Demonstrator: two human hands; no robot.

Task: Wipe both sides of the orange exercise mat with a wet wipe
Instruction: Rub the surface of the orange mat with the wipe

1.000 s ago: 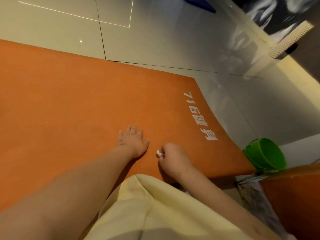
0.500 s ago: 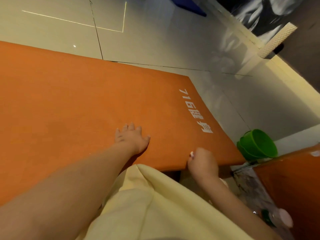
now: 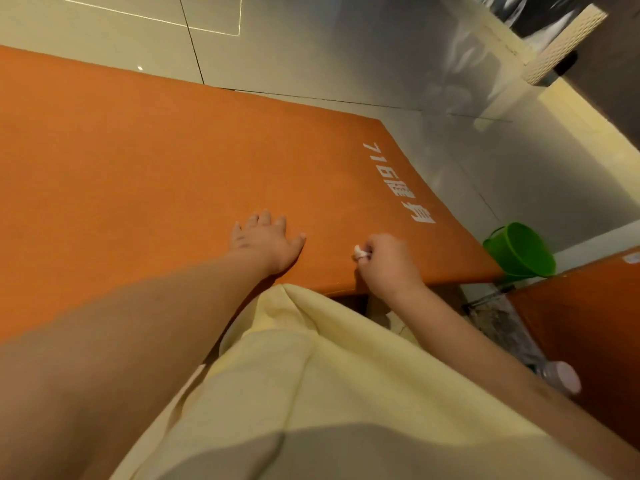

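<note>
The orange exercise mat point(image 3: 156, 168) lies flat on the tiled floor, with white lettering near its right end. My left hand point(image 3: 265, 242) presses flat on the mat near its front edge, fingers spread. Just to its right, my right hand point(image 3: 388, 261) is curled round a small white wad of wet wipe point(image 3: 359, 252), which pokes out at the thumb side and sits against the mat surface close to the front edge.
A green bucket point(image 3: 521, 251) lies tilted on the floor off the mat's right corner. A second orange mat point(image 3: 585, 334) stands at the right, with a bottle's pink cap point(image 3: 564, 377) beside it. Grey floor tiles point(image 3: 311, 46) stretch beyond. My pale yellow garment fills the foreground.
My right hand with the wipe slid out to the mat's front edge, then came back onto the mat and left toward my left hand. The left hand stayed planted.
</note>
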